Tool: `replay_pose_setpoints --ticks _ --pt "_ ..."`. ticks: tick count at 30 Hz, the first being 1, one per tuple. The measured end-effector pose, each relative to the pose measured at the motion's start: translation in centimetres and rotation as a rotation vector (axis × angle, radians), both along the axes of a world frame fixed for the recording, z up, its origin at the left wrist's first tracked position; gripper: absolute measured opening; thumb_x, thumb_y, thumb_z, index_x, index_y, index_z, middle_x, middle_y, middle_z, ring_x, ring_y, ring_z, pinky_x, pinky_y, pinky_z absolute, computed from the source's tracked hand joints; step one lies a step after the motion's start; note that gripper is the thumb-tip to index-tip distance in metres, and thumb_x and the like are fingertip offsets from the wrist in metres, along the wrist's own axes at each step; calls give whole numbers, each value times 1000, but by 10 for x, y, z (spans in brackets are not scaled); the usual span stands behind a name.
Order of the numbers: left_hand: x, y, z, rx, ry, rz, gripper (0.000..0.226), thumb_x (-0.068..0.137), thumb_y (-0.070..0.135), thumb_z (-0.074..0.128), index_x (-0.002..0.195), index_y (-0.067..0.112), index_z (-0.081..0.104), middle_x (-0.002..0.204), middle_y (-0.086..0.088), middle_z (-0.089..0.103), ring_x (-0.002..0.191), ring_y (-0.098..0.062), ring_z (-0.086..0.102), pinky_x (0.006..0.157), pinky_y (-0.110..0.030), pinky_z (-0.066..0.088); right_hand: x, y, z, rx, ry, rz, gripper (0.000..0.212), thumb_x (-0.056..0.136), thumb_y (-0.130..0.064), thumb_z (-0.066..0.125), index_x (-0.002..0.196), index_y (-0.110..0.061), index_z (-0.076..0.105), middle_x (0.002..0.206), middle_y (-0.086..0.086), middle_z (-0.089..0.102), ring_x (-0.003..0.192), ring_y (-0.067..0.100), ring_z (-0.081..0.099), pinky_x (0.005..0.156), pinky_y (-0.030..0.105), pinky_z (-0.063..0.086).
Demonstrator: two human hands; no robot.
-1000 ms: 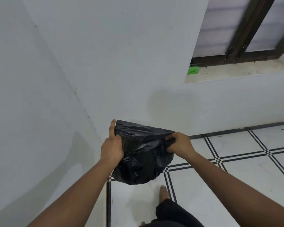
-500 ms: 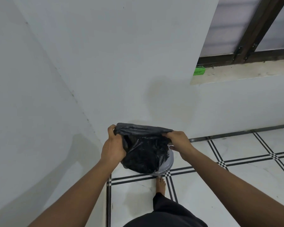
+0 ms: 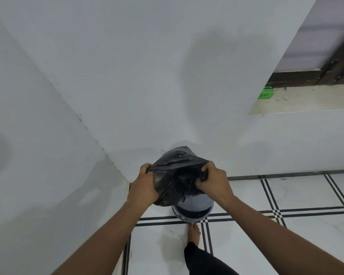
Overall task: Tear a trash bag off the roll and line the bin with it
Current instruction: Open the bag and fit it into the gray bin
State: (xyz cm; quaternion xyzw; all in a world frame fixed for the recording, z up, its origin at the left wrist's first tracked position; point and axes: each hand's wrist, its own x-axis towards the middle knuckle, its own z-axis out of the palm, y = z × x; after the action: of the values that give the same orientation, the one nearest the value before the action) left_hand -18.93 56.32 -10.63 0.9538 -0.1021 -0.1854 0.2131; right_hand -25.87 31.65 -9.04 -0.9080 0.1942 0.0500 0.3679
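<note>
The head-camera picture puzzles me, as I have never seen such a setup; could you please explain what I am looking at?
There is no machine here: a person wears a wide-angle camera on the head, looking forward and down at two bare hands. The left hand and right hand each grip one side of a black trash bag, holding its mouth open above a round bin on the tiled floor in a corner of the room. A bare foot shows below. A green packet lies on the window sill.

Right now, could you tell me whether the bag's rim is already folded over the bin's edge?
No, both hands hold the black bag above the bin, whose near rim shows bare.
</note>
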Motion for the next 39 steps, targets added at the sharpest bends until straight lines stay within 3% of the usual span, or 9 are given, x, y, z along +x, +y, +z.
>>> replay_pose_setpoints --ticks 3,9,14,19,25,28,30,35,39 --pt "11 -14 -9 33 28 -36 69 72 39 79 137 25 60 159 8 31 99 -25 71 91 -37 57 19 -9 -13 54 73 -55 49 76 -35 82 110 -19 51 92 -5 66 77 7 60 60 17 45" --pt "19 -28 -35 146 38 -74 47 85 41 71 127 22 63 153 8 41 97 -23 70 76 -32 54 34 -27 -54 -77 202 -82 22 83 -34 70 86 -14 62 77 -1 66 66 13 58 55 24 43" --pt "10 -33 -77 262 174 -160 49 86 29 68 133 20 61 148 3 45 103 -23 69 77 -34 56 31 -32 -99 -210 308 106 20 85 -28 64 86 -8 66 103 6 55 77 30 64 68 35 54" --pt "6 -42 -152 390 292 -322 41 85 23 66 125 13 61 139 -2 55 108 -25 67 84 -32 54 32 -34 -161 -335 477 387 1 88 -15 62 88 -15 63 91 6 64 90 30 73 74 35 57" --pt "4 -71 -266 444 578 -501 36 87 19 61 122 12 61 122 -10 68 113 -30 67 92 -38 57 30 -40 -270 -351 757 518 38 90 -24 57 126 -14 60 121 12 68 110 35 69 84 40 55" --pt "18 -85 -320 449 643 -476 9 80 17 62 87 16 56 87 -4 60 98 -29 69 87 -40 60 41 -51 -322 -185 921 423 48 78 -35 55 121 -16 65 123 11 68 111 33 66 90 38 56" --pt "32 -90 -362 413 645 -440 20 73 25 62 69 26 43 78 -1 47 100 -33 67 87 -42 60 50 -64 -356 -38 925 271 52 69 -43 54 112 -17 68 116 13 70 101 29 65 86 36 54" --pt "55 -113 -429 282 366 -211 32 76 23 75 107 22 68 114 -6 52 98 -34 68 85 -42 59 71 -92 -440 158 746 -157 65 90 -62 57 131 -13 67 128 20 66 109 36 61 91 38 46" --pt "66 -129 -460 358 211 -262 48 84 14 67 131 19 57 132 -11 49 95 -37 70 81 -43 57 71 -97 -488 -220 439 -82 47 92 -48 55 81 -7 75 78 10 67 87 38 69 74 36 56"
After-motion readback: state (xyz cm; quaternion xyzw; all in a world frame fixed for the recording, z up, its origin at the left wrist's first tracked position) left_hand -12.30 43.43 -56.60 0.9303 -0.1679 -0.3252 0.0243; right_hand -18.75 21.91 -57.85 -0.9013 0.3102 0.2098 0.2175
